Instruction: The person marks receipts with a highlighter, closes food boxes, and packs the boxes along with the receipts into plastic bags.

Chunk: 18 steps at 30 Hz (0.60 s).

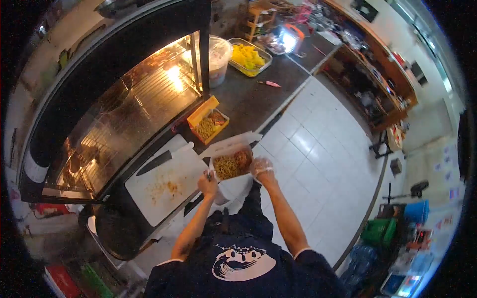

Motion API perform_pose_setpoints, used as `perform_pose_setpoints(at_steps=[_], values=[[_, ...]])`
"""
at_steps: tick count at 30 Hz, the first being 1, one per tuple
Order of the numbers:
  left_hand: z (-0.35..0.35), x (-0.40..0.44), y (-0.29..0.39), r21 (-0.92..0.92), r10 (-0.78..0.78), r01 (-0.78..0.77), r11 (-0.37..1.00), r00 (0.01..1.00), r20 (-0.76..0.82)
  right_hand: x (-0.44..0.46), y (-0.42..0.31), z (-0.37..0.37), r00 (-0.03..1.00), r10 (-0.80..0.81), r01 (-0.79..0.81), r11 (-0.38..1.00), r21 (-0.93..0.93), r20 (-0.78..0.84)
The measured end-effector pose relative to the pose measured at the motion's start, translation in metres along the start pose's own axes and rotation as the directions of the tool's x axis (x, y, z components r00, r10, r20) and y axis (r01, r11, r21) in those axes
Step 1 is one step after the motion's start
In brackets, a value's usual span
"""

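Note:
A white takeout box (pixel 232 147) lies open in front of me at the counter's edge, with noodles (pixel 226 168) and a reddish-brown food (pixel 242 161) inside. At its near left corner is my left hand (pixel 207 185), fingers closed around something small and dark that I cannot make out. My right hand (pixel 262 169), in a clear plastic glove, grips the right end of the box. A yellow box (pixel 213 135) of similar food stands open just beyond. On the left, a knife (pixel 154 163) rests on a stained white cutting board (pixel 161 186).
A lit glass display warmer (pixel 134 107) borders the counter on the left. Farther back are a white tub (pixel 218 59), a metal tray (pixel 266 62) of yellow food and a pink marker (pixel 272 84). White floor tiles (pixel 308 144) and wooden shelves (pixel 377 84) lie to the right.

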<state>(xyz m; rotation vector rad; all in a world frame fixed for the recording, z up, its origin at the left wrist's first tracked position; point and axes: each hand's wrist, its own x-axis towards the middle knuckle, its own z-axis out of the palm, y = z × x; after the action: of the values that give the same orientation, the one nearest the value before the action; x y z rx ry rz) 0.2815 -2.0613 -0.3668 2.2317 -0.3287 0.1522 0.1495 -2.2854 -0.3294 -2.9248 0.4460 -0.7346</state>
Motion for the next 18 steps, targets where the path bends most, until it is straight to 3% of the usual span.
perform_pose_setpoints(at_steps=[2, 4, 5, 7, 8, 10, 11, 12, 14, 15, 16, 18], values=[[0.053, 0.033, 0.045, -0.087, -0.109, 0.113, 0.99, 0.993, 0.047, 0.049, 0.075, 0.044, 0.996, -0.086, 0.085, 0.996, 0.029, 0.027], [0.123, 0.061, 0.065, -0.12, -0.146, 0.14, 0.983, 0.989, -0.036, 0.104, 0.137, 0.068, 0.996, -0.005, -0.005, 0.992, 0.123, 0.084], [0.156, 0.081, 0.087, -0.121, -0.194, 0.185, 0.975, 0.979, -0.068, 0.14, 0.171, 0.075, 0.992, -0.057, 0.042, 0.989, 0.139, 0.109], [0.2, 0.102, 0.109, -0.031, -0.271, 0.271, 0.962, 0.962, 0.022, 0.181, 0.212, 0.082, 0.849, 0.161, -0.104, 0.985, -0.139, 0.504], [0.22, 0.101, 0.118, -0.019, -0.303, 0.304, 0.953, 0.953, 0.023, 0.189, 0.233, 0.074, 0.834, 0.145, -0.088, 0.987, -0.131, 0.533], [0.274, 0.126, 0.131, 0.12, -0.048, 0.087, 0.989, 0.953, -0.301, 0.235, 0.276, 0.057, 0.837, 0.067, -0.068, 0.998, -0.018, 0.544], [0.283, 0.132, 0.144, 0.036, -0.298, 0.305, 0.952, 0.945, -0.132, 0.246, 0.296, 0.048, 0.875, -0.02, 0.014, 1.0, 0.015, 0.483], [0.291, 0.141, 0.153, 0.033, -0.332, 0.341, 0.94, 0.931, -0.151, 0.27, 0.307, 0.035, 0.864, -0.054, 0.048, 0.999, 0.025, 0.501], [0.298, 0.147, 0.155, -0.027, -0.356, 0.356, 0.934, 0.934, -0.012, 0.319, 0.295, -0.032, 0.564, -0.243, 0.179, 0.969, 0.17, 0.789], [0.295, 0.15, 0.172, -0.297, -0.414, 0.383, 0.875, 0.909, -0.05, 0.343, 0.293, -0.055, 0.461, -0.432, 0.218, 0.902, 0.374, 0.775], [0.294, 0.15, 0.174, -0.287, -0.435, 0.404, 0.868, 0.899, -0.049, 0.369, 0.29, -0.072, 0.355, -0.604, 0.225, 0.796, 0.561, 0.714], [0.292, 0.147, 0.173, -0.145, -0.249, 0.233, 0.962, 0.962, -0.109, 0.422, 0.28, -0.087, 0.22, -0.771, 0.133, 0.631, 0.764, 0.598]])
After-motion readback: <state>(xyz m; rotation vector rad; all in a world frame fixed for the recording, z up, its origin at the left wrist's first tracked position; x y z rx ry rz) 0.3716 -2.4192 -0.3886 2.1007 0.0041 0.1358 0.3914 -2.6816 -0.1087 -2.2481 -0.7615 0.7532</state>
